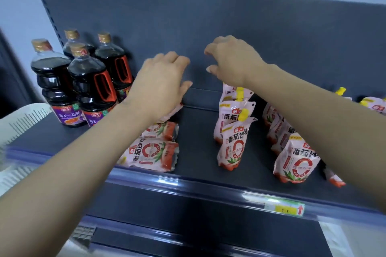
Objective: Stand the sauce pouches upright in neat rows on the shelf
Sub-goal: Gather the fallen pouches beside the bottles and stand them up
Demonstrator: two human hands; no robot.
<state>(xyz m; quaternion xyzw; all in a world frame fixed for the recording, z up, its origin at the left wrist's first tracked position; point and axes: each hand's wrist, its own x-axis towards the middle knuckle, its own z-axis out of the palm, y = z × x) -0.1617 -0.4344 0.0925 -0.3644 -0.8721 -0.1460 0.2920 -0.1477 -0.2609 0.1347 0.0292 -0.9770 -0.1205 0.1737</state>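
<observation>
Dark grey metal forms the shelf and its back panel. Near the front edge, left of the middle, two pink-and-white spouted sauce pouches lie flat, one behind the other. A third pouch is partly hidden under the left hand. That hand hangs over them with its fingers loosely spread and thumb apart, pinching nothing; whether it touches the hidden one I cannot tell.

In the middle, a row of three pouches stands upright with yellow caps on top. Each is printed "海天" in a red badge and "番茄沙司" above a large red ring. The right hand hovers over the rearmost one, fingers loosely curled, holding nothing.

A second upright row runs under the right forearm, and more pouches sit toward the right rear corner. At the left rear, four dark soy sauce bottles with gold caps and red handles read "海天一品鲜". A green-and-yellow price tag with a red arrow sits on the front rail.
</observation>
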